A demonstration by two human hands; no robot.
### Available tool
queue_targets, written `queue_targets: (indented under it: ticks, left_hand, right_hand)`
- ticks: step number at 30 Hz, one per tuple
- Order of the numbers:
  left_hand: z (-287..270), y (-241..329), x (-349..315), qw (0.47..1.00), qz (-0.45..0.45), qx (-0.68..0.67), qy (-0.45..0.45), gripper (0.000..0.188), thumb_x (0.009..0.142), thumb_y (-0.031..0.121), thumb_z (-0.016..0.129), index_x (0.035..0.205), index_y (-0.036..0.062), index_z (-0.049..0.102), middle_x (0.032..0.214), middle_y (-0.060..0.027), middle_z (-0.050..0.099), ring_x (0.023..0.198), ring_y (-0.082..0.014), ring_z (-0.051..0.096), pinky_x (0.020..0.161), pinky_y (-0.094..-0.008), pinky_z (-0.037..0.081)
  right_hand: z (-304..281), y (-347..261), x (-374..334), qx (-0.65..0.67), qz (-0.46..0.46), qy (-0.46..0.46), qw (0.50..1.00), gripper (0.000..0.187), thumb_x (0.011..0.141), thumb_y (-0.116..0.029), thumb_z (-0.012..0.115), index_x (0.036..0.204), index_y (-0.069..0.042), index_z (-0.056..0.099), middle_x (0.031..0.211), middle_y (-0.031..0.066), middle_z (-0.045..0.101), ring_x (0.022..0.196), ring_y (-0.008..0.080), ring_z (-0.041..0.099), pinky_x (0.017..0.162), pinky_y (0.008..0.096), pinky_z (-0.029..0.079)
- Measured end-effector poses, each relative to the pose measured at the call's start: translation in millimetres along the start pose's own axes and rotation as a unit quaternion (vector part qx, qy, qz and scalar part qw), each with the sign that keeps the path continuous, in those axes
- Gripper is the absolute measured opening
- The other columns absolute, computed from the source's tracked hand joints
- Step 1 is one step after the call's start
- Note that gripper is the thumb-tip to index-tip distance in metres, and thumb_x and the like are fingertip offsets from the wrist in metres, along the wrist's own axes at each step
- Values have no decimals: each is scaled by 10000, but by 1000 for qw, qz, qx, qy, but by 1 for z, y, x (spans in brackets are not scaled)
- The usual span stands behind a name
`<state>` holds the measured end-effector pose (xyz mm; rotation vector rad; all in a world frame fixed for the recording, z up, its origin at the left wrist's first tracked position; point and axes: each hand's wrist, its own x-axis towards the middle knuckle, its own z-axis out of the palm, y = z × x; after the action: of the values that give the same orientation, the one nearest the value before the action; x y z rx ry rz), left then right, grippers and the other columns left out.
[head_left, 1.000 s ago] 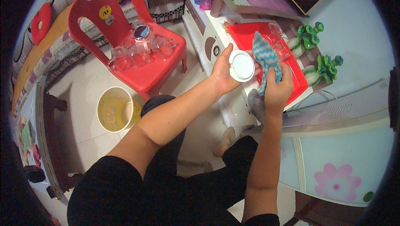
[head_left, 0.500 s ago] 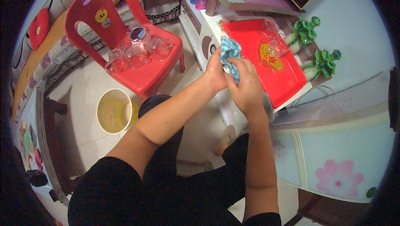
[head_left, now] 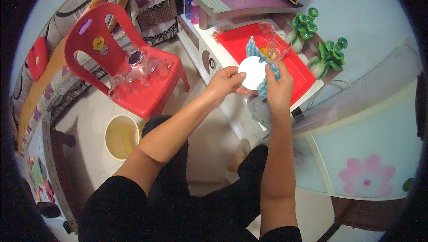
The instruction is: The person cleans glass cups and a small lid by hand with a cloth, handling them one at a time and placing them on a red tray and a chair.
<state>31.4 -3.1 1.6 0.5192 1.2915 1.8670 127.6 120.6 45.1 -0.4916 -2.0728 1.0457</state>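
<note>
A flat, round white lid [head_left: 251, 73] sits edge-held in the left hand [head_left: 225, 85]; a crumpled blue-striped cloth [head_left: 252, 48] laps its far edge, pinched in the right hand [head_left: 281, 88].

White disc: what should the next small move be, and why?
Probably draw the blue striped cloth across the white disc: the left hand grips the disc's left edge, the right hand holds the cloth at the opposite edge, and the broad face lies uncovered.

disc [head_left: 251, 73] before the tray [head_left: 299, 76]; glassware [head_left: 141, 71] on the chair [head_left: 157, 97], further left.
</note>
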Motion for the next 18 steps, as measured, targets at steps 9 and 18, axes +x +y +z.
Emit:
queue_targets:
  ticks: [9, 18]
  left_hand:
    - [0, 11, 35, 987, -16, -159, 16, 235, 870, 185, 601, 1014, 0, 578, 889, -74, 652, 686, -143, 636, 603, -213, 557]
    - [17, 26, 201, 996, 20, 1, 83, 280, 867, 94, 573, 1084, -73, 517, 927, -138, 614, 743, -204, 628, 600, -253, 550]
  right_hand:
    - [-55, 31, 20, 21, 61, 187, 980, 339, 855, -213, 627, 1048, 65, 601, 880, 116, 644, 752, 145, 561, 713, 297, 461]
    - [-93, 38, 22, 123, 59, 287, 948, 348, 863, -206, 607, 1007, 110, 589, 780, 116, 634, 718, 127, 552, 663, 305, 461]
